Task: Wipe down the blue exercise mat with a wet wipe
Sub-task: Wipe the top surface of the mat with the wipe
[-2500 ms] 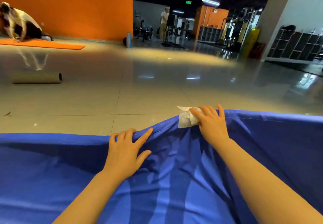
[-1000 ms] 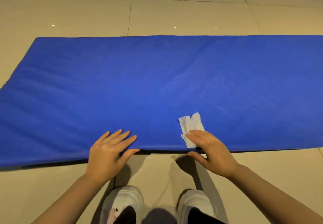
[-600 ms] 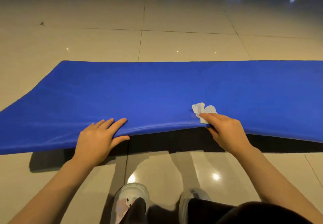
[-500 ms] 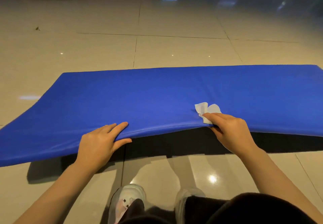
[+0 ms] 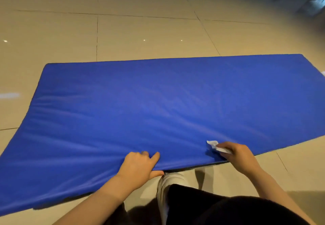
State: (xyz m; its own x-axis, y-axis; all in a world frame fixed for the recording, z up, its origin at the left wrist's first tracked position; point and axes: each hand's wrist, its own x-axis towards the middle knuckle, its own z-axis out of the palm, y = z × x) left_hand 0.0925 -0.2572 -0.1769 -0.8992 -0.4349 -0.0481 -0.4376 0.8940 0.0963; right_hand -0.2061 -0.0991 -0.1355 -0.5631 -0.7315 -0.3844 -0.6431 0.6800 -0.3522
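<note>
The blue exercise mat [image 5: 158, 105] stretches across the tiled floor in front of me, its near edge raised a little off the tiles. My left hand [image 5: 139, 165] grips that near edge, fingers on top and thumb underneath. My right hand [image 5: 237, 156] holds the same edge further right, with the white wet wipe [image 5: 215, 146] pinched between its fingers and the mat. Part of the wipe sticks out past my fingertips.
Beige glossy floor tiles [image 5: 140, 31] surround the mat. My white shoe [image 5: 171, 179] and dark trousers [image 5: 211, 207] are just below the mat's near edge. Dim gym space lies at the top right.
The mat went from held upright to lying on the floor. Since half a second ago the view has swung left, and my left hand has curled tighter on the lifted near edge.
</note>
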